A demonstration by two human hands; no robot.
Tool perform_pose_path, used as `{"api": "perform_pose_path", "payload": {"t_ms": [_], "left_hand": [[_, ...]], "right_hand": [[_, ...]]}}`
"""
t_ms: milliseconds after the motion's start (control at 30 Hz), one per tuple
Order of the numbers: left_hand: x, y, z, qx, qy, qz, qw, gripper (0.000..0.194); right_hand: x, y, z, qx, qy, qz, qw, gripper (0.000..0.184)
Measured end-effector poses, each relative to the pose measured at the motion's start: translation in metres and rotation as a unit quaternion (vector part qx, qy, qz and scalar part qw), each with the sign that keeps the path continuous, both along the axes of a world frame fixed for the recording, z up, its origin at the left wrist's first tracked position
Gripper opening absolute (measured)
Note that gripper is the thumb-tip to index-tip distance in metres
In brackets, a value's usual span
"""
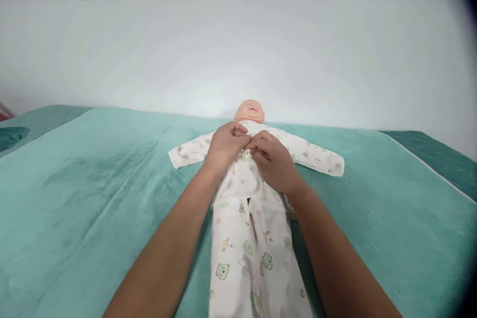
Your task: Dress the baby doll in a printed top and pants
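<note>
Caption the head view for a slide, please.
Left hand and right hand meet over the printed top of a doll.

And it's a broad teal blanket (122,218) here, creased on the left, with darker green cloth (428,151) showing at both sides. Laid out on it — sleeves (319,160) spread wide — a doll (234,186) in white printed clothes.

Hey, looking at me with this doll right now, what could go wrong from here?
Your left hand and right hand meet at the upper front of the patterned top, hiding what is between the fingertips, so a misalignment there could go unnoticed. The top's curved front edge lies free below your hands and might fold askew. The doll lies on a soft blanket, so a hard tug might shift it.
</note>
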State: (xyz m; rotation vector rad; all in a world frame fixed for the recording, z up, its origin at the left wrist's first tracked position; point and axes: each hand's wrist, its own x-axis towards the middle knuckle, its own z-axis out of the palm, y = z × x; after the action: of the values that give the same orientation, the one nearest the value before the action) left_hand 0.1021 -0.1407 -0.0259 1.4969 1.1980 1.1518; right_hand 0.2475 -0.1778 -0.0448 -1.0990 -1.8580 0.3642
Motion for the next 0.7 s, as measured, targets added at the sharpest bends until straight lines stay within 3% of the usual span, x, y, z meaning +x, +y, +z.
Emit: {"api": "perform_pose_path", "payload": {"t_ms": [400,700], "left_hand": [[-0.008,-0.005,0.013,-0.033,0.029,-0.016,0.999,0.028],[-0.011,-0.005,0.011,-0.034,-0.004,-0.057,0.998,0.021]], "right_hand": [[0.0,0.001,-0.003,-0.029,0.075,0.028,0.996,0.03],[-0.001,0.0,-0.001,-0.039,0.124,-0.003,0.992,0.022]]}}
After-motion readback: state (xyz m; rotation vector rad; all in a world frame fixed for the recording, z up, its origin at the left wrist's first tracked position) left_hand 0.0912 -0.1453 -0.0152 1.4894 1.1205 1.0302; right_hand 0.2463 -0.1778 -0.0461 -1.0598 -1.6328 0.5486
